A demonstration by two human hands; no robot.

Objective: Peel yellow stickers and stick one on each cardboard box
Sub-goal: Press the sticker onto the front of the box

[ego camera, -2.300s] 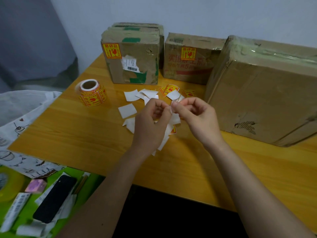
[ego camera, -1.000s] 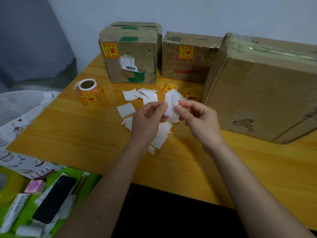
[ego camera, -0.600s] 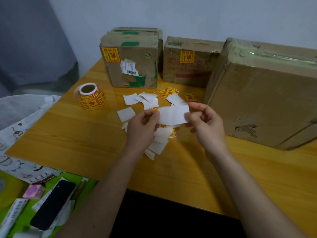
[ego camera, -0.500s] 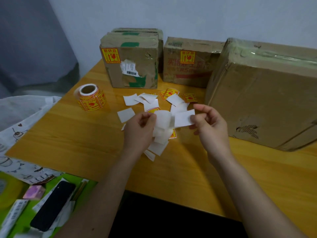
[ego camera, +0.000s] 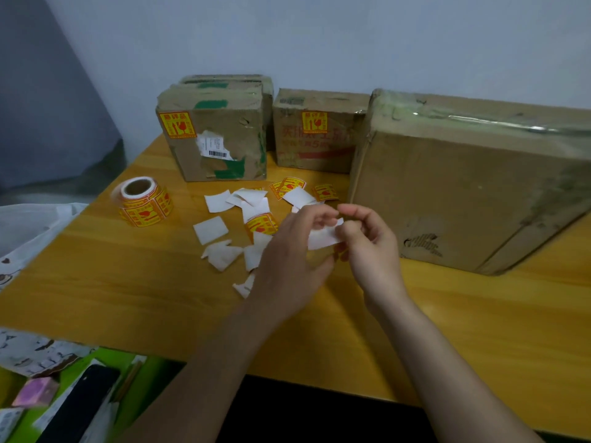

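My left hand [ego camera: 294, 251] and my right hand [ego camera: 371, 247] meet above the wooden table [ego camera: 128, 282], both pinching one white sticker piece [ego camera: 324, 236] seen from its back. Three cardboard boxes stand at the far edge. The left box [ego camera: 220, 145] and the middle box [ego camera: 316, 139] each carry a yellow sticker. The big right box [ego camera: 463, 187] shows none on its visible faces. A roll of yellow stickers [ego camera: 142, 201] lies at the left. Loose yellow stickers [ego camera: 287, 187] and white backing scraps [ego camera: 211, 230] litter the table in front of the boxes.
A fourth box [ego camera: 230, 81] stands behind the left one. A white printed cloth [ego camera: 22, 231] hangs off the table's left side. Below the near-left edge, a green surface holds a black phone [ego camera: 80, 407] and small items.
My hands pulled a white piece apart, the right hand carrying one part to the right. Now both hands are together again on a white piece. The camera has tilted upward.
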